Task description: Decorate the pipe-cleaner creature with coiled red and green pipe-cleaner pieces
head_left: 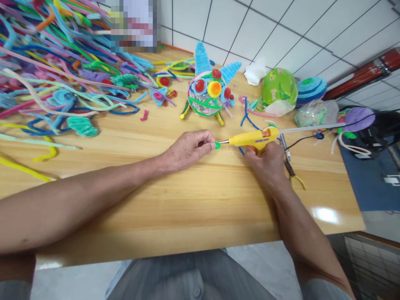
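My right hand [267, 162] is wrapped round the handle of a yellow hot glue gun [250, 139], with a long clear glue stick [312, 128] out of its back end. The gun's metal nozzle points left and meets a small green piece [218, 145]. Between thumb and fingertips, my left hand [193, 148] pinches that green piece; its exact kind is too small to tell. Just beyond both hands stands a decorated ball figure [208, 98] with blue pipe-cleaner ears, red and orange round pieces, a green zigzag and short yellow legs.
Many coloured pipe cleaners [78, 75] are heaped at the left. On the right sit a green balloon-like ball [279, 89], a blue coiled piece [311, 91] and a clear ball [315, 112]. Pliers [295, 177] lie beside my right wrist. A black cord [328, 132] trails rightward.
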Available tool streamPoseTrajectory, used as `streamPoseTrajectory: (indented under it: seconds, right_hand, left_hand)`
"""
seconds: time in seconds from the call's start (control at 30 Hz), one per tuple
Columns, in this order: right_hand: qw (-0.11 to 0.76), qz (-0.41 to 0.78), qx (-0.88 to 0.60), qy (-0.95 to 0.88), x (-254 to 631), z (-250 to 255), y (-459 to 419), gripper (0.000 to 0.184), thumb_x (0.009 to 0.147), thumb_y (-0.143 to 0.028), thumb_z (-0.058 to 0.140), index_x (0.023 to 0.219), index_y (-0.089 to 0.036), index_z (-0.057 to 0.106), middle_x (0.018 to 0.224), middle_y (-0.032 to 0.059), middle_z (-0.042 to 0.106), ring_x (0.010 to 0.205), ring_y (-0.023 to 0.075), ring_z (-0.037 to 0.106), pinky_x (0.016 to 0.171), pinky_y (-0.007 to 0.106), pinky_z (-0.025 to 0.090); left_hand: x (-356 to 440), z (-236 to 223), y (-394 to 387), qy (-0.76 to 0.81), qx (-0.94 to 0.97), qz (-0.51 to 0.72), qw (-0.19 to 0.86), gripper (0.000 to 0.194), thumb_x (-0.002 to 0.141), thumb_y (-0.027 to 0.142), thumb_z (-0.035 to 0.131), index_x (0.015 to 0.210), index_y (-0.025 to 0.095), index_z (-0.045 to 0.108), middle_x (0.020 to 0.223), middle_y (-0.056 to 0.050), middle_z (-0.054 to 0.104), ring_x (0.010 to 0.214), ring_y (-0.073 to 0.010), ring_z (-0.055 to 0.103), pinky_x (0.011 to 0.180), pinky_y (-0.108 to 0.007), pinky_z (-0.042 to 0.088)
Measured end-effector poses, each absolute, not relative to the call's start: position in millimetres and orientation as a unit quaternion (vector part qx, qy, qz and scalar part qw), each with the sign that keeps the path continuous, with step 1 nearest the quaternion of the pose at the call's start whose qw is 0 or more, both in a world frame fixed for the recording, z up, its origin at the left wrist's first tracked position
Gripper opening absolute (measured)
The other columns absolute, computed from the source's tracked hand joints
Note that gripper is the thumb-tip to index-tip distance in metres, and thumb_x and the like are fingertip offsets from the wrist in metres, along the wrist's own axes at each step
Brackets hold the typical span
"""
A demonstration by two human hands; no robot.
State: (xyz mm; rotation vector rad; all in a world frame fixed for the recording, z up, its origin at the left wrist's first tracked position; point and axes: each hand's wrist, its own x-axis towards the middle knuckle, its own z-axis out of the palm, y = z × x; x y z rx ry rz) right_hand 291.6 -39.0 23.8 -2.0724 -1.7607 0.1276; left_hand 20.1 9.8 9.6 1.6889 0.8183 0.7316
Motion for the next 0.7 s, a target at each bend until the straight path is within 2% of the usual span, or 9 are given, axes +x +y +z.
streamPoseTrajectory:
  seconds: [0.17,0.7]
  right_hand:
    - [0.223,0.055,-0.743,-0.629,291.2,24.8,-40.7,0.027,0.079,-0.042,0.066,0.060,-0.026,0.053,0.057,0.0026,0.059,0.054,0.0178,0.052,0.052,0.032,0.038]
    - [0.225,0.055,-0.728,-0.645,291.8,25.5,-42.2,0.030,0.080,-0.036,0.066,0.058,-0.025,0.050,0.050,-0.0027,0.049,0.048,0.0153,0.047,0.050,0.030,0.032]
  left_hand:
    - [20.2,10.1,9.5,0.347,0.709,0.308,0.531,0.021,0.095,0.037,0.061,0.085,0.019,0.062,0.071,0.002,0.056,0.065,-0.0131,0.047,0.060,-0.025,0.037]
    - [19.9,10.4,9.6,0.337,0.717,0.311,0.525,0.024,0.095,0.038,0.059,0.085,0.017,0.062,0.071,0.002,0.055,0.065,-0.0120,0.046,0.059,-0.023,0.036]
